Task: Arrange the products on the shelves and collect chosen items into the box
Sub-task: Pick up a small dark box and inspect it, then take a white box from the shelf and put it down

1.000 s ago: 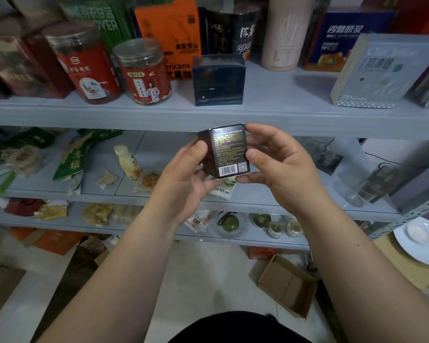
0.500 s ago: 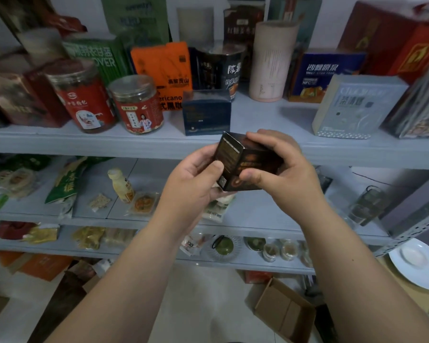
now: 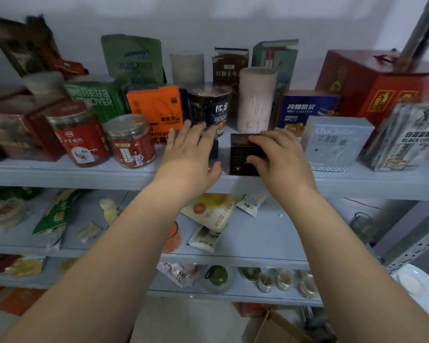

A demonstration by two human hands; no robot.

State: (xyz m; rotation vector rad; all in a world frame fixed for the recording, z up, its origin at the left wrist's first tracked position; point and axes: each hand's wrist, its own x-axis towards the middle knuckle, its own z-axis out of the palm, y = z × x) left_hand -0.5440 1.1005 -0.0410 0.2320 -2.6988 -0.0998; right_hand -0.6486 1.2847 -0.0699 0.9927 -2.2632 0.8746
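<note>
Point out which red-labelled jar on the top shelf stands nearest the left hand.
The shorter jar, beside the orange box; only a small gap separates it from the left hand. The taller jar stands farther left.

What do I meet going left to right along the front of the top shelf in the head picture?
First the big red jar → smaller red jar → left hand → small black box gripped by the right hand → pale blue box → black coffee pack.

My right hand (image 3: pixel 280 160) covers the right side of the small dark box (image 3: pixel 240 158) it grips; I can't read the blurred print. Just left of that grip, my left hand (image 3: pixel 191 154) hides most of a navy box (image 3: pixel 213 154). Far below, the frame edge cuts off the cardboard box (image 3: pixel 278 328).
</note>
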